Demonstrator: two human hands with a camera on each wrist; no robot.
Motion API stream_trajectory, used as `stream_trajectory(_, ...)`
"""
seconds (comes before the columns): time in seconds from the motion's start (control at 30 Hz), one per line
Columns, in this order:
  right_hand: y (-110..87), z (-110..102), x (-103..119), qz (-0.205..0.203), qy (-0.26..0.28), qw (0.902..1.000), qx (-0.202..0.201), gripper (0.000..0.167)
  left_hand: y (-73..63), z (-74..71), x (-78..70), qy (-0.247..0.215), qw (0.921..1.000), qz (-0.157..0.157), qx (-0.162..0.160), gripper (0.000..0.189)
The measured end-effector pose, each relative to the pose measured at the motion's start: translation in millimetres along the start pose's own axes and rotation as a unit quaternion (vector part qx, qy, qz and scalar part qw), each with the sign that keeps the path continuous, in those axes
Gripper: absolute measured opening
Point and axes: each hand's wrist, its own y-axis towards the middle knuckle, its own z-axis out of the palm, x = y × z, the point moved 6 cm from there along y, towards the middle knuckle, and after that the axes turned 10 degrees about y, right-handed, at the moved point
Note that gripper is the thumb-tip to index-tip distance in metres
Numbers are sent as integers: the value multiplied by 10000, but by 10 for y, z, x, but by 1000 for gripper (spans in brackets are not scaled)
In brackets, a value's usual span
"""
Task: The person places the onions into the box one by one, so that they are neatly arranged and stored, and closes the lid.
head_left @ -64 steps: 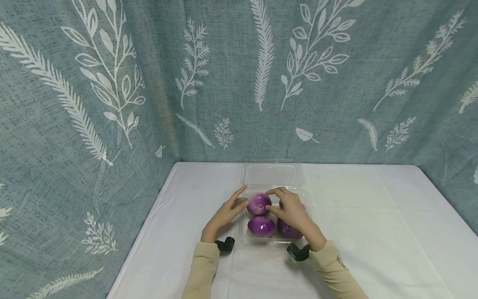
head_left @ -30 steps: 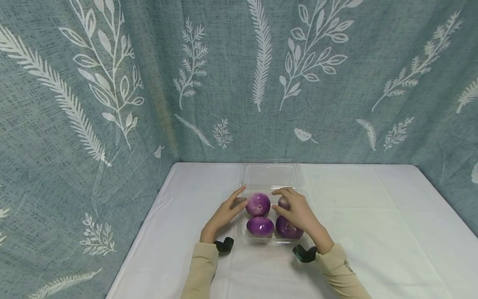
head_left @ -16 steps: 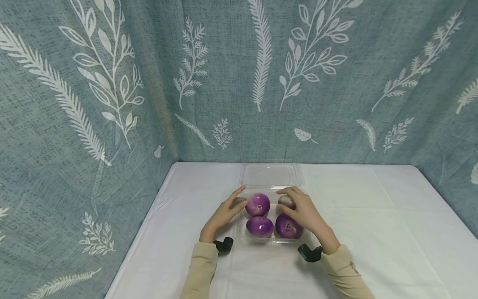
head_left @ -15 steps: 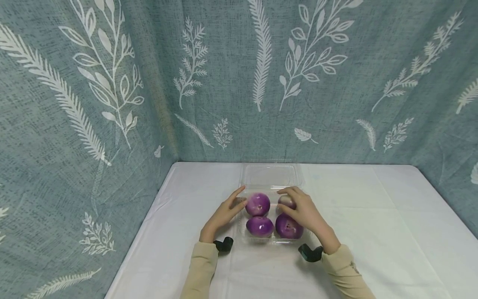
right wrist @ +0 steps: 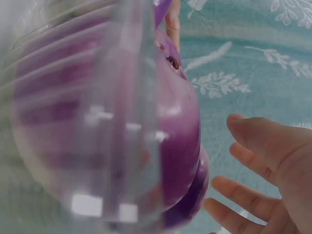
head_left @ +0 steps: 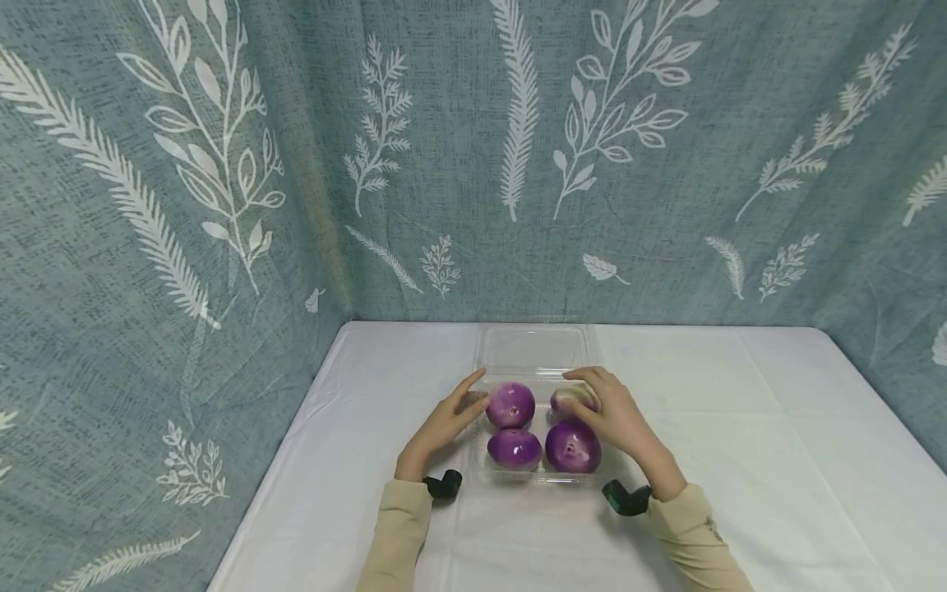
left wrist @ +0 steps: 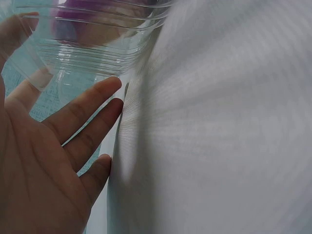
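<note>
Several glossy purple, onion-like rounds sit in a clear plastic clamshell container (head_left: pixel 543 476), its lid (head_left: pixel 538 345) lying back. My left hand (head_left: pixel 444 423) rests at the container's left side, near the back left round (head_left: pixel 510 404); in the left wrist view its fingers are spread beside the ridged wall. The right hand (head_left: pixel 616 415) hovers over the right side with thumb and fingers apart, nearest the back right round (head_left: pixel 575 398), which shows a pale side and is partly hidden. In front lie the left round (head_left: pixel 515 449) and the right round (head_left: pixel 573 446). Their exact kind is unclear.
A white cloth (head_left: pixel 747 460) covers the table. Blue-green leaf-patterned curtains (head_left: pixel 459 164) stand behind it and at both sides. Black wrist mounts (head_left: pixel 627 498) are worn on both wrists, close above the cloth.
My right hand has moved right, from the back left round to the back right one. That round now shows its pale side, seemingly turned. The left hand has stayed put.
</note>
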Motion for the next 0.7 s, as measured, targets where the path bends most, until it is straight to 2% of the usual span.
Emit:
stream_trajectory(0.3, -46, -56, -87, 57, 61, 9999, 59, 38, -5, 4, 8, -4, 10000, 12, -7, 58)
stream_trajectory(0.7, -126, -123, -252, 389, 272, 9984, 303, 43, -5, 6, 12, -57, 10000, -28, 51, 57)
